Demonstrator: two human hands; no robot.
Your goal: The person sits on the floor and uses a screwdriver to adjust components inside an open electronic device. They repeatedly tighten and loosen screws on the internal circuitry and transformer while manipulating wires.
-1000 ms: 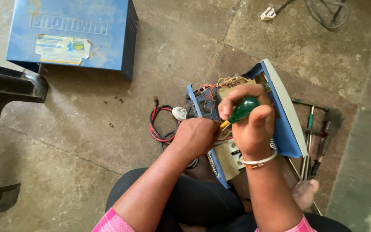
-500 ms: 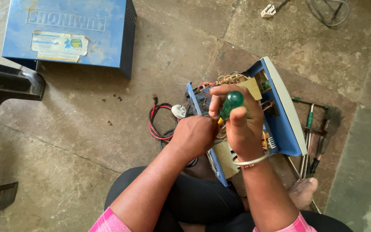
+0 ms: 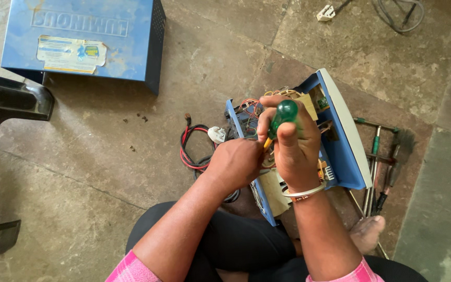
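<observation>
At the centre of the frame the right hand (image 3: 294, 151) is closed in a full grip around a green-handled screwdriver (image 3: 282, 117), held nearly upright with its yellow shank pointing down into the opened blue electrical unit (image 3: 340, 141) that lies on the floor between the person's legs. The left hand (image 3: 236, 163), fingers curled shut, is pressed against the unit's near edge just beside the screwdriver; what it pinches, if anything, is hidden. Judging by the pose, a screw or fitting inside the chassis is being worked, with the tip out of sight among the coloured wires; keeping the tool square and the case steady seems to be what the step calls for. Left of the unit lie red and black cables (image 3: 190, 149) and a white plug (image 3: 216, 134). More hand tools (image 3: 379, 162) lie right of it, and the removed blue metal cover (image 3: 82, 39) sits at upper left.
</observation>
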